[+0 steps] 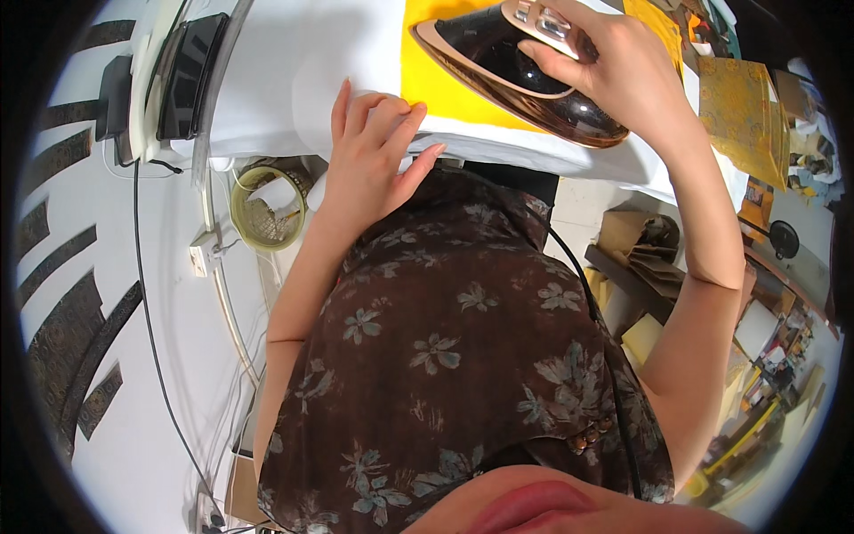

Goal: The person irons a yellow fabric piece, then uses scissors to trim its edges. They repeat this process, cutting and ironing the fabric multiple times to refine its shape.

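On the white ironing board [294,80], the right hand [614,67] was wrapped around the handle of a dark brown iron [516,71], which rested on yellow cloth [445,89]. Just beside it, the left hand [369,151] lay flat at the board's near edge, fingers pressed together on the white cover.

At the far right I see a flat square packet [743,107] patterned in gold and yellow, lying just past the white board's edge. Below it, on the floor to my right, sit open brown cardboard boxes [636,245] and a pale yellow one [642,338]. Further right the clutter is too small to tell.
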The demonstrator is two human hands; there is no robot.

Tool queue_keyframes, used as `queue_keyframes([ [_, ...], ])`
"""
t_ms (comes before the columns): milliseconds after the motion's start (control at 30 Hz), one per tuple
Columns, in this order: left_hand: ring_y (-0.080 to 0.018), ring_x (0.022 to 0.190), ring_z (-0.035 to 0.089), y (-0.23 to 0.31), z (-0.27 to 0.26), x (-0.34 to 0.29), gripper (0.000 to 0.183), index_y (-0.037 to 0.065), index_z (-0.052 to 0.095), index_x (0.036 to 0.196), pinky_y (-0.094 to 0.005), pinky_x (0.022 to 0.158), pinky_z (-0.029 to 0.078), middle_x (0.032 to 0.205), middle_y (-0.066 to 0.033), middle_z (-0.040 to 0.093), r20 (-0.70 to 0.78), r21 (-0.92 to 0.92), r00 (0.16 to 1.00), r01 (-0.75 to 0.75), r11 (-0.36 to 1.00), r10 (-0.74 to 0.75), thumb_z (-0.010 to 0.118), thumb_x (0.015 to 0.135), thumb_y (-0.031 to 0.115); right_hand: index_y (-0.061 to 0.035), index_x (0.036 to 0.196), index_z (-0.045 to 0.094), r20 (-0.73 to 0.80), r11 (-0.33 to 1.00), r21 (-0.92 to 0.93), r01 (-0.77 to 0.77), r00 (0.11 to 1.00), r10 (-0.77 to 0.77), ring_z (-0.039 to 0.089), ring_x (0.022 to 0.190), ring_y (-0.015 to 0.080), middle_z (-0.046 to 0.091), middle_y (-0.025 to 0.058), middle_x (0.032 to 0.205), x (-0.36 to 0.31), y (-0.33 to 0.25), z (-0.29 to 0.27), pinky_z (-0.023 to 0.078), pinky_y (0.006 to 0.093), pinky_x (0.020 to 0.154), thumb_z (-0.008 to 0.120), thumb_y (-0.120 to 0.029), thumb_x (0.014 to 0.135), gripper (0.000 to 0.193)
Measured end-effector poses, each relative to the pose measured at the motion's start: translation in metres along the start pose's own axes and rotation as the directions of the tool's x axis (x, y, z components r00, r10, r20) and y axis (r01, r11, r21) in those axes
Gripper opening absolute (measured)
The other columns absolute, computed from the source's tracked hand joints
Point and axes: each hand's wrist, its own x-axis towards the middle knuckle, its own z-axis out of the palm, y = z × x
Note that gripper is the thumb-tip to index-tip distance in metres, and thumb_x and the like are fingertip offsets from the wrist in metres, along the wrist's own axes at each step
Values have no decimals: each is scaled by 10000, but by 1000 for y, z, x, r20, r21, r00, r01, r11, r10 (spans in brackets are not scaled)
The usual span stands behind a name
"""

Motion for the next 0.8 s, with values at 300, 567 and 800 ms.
queue_keyframes([
  [300, -320, 1216, 556, 2, 0, 8, 402, 23, 663, 1127, -607, 1178, 328, 1266, -96, 600, -42, -51, 998, -39, 998, 37, 822, 832, 245, 40, 1003, 681, -154, 997, -28, -77, 985, 71, 671, 734, 440, 672, 255, 750, 9, -12, -1, 527, 482, 687, 718, -338, 918, 389],
  [567, -285, 1209, 617, 3, -3, 21, 297, 11, 685, 1039, -534, 1213, 327, 1170, -118, 695, 46, 4, 998, -34, 999, 34, 788, 874, 236, 53, 968, 671, -191, 990, -34, -140, 973, 131, 675, 757, 454, 676, 282, 785, 0, 1, 3, 543, 489, 706, 711, -323, 919, 381],
  [800, -338, 1209, 621, -4, 5, 63, 246, -1, 694, 1119, -503, 1155, 405, 1233, -153, 683, 32, -6, 993, -115, 993, 115, 700, 933, 160, 55, 949, 662, -195, 962, -73, -264, 949, 246, 676, 765, 465, 674, 289, 778, -19, 12, 4, 549, 501, 722, 702, -347, 921, 405],
])
